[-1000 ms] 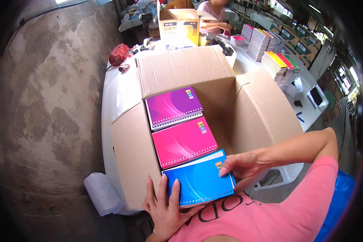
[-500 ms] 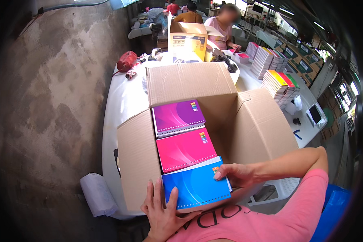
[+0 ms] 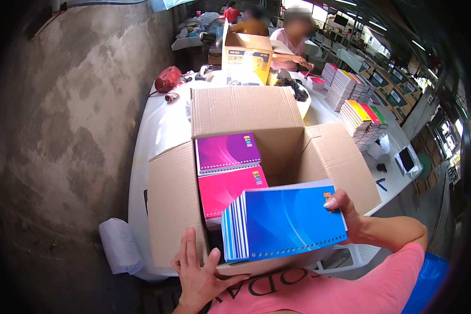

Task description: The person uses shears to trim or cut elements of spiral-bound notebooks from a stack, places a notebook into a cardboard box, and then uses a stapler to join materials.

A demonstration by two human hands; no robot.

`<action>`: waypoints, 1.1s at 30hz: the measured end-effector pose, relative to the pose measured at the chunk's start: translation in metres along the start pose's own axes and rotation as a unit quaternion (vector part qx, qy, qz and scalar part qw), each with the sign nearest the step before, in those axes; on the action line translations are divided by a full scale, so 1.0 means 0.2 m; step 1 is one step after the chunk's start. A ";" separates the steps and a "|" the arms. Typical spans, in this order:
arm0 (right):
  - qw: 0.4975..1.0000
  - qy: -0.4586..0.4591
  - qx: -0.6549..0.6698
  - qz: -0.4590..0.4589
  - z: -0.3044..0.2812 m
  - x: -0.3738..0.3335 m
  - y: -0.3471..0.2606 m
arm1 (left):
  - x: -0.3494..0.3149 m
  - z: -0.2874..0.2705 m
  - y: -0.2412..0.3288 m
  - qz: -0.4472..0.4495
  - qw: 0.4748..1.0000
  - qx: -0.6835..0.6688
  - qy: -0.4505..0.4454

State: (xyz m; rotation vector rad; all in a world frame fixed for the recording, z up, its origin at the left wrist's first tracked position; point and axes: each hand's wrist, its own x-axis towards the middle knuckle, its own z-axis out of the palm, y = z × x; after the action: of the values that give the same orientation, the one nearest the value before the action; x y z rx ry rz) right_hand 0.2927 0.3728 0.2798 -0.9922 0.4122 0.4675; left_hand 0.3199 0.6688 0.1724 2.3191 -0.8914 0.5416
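A stack of blue notebooks [image 3: 293, 220] with punched holes along one edge is gripped at its right end by my right hand [image 3: 349, 217], thumb on the top cover. The stack is tilted above the near part of an open cardboard box [image 3: 246, 112]. Inside the box, along its left wall, lie a purple notebook stack [image 3: 227, 150] and a pink notebook stack [image 3: 230, 191], the pink one partly covered by the blue. My left hand [image 3: 196, 269] rests with spread fingers at the box's near left corner, holding nothing.
Several notebook stacks [image 3: 358, 123] stand on the white table [image 3: 146, 131] at the right, near blue-handled pliers [image 3: 381, 184]. A yellow-and-white carton [image 3: 246, 63] is behind the box. A white wrapped roll [image 3: 119, 246] lies left. Across the table sits a person [image 3: 290, 44] handling small items.
My right hand has lifted the blue notebooks up and to the right out of the box's near part, showing the stack's edge. My left hand has shifted slightly left and down.
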 end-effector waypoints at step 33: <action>0.859 0.354 0.214 -0.301 -2.84 -0.36 0.10 | 0.20 0.14 0.50 -0.156 0.978 0.097 -0.096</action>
State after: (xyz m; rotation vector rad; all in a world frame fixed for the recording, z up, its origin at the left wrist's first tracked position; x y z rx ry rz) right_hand 0.1559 -0.1231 0.0284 -0.7707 0.7857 -0.5736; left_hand 0.2819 0.5728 0.2120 2.6582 -0.5586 0.2829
